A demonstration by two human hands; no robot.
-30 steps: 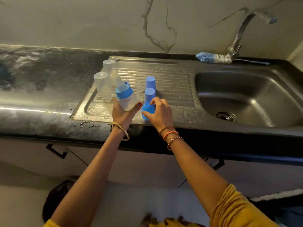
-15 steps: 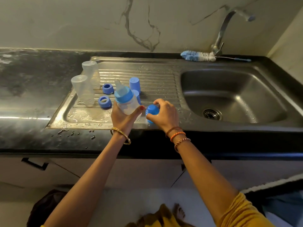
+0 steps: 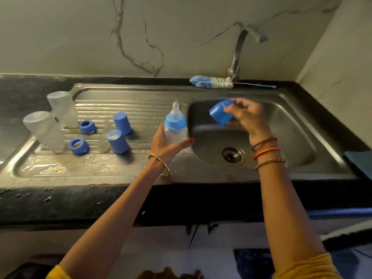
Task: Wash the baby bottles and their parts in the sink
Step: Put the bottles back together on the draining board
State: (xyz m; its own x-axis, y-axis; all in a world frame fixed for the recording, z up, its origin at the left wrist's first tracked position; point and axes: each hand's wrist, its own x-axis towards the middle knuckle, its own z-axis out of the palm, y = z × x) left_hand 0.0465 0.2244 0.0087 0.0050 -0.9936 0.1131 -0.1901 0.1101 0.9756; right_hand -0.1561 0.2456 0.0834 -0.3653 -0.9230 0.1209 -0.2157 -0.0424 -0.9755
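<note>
Across the middle of the frame, a steel sink unit [image 3: 141, 174] set in a dark stone counter [image 3: 60, 206], wet with droplets along the lower left. Behind, a pale veined wall; at upper right, a curved tap [image 3: 239, 51] over the basin [image 3: 291, 137], with a blue-and-white bottle brush [image 3: 211, 82] lying along the back rim.

On the ribbed drainboard [image 3: 141, 105], left of centre: two clear bottles [image 3: 45, 130] upside down, leaning; two blue rings [image 3: 79, 145] just beside them; two blue caps [image 3: 117, 141] near centre, with clear teats [image 3: 103, 142] between.

At centre, left hand [image 3: 167, 147] wrapped around a baby bottle [image 3: 175, 125], upright, teat on, at the basin's left edge. Right hand [image 3: 247, 115] pinching a blue cap [image 3: 220, 114], tilted, above the basin.

Basin bare around the drain [image 3: 232, 155]; front counter edge running the full width.
</note>
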